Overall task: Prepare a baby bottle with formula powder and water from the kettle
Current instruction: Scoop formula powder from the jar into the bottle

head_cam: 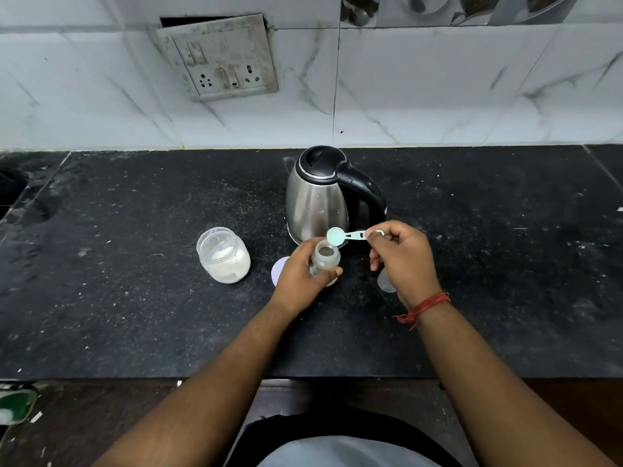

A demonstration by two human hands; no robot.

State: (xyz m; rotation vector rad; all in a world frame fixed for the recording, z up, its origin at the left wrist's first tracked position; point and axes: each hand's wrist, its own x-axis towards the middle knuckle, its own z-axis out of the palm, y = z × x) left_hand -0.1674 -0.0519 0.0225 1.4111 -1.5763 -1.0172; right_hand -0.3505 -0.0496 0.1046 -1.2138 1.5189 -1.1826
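Risk entry: our left hand (300, 276) grips the bottle (324, 261), our right hand (401, 256) pinches the scoop (340, 236) just above its narrow mouth; we judge a misaligned tip spills powder onto the worktop (135, 315).

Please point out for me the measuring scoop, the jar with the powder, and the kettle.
measuring scoop (337, 236): head view, on its round bowl above the bottle mouth.
jar (223, 255): head view, on its clear side wall.
kettle (315, 200): head view, on its steel body.
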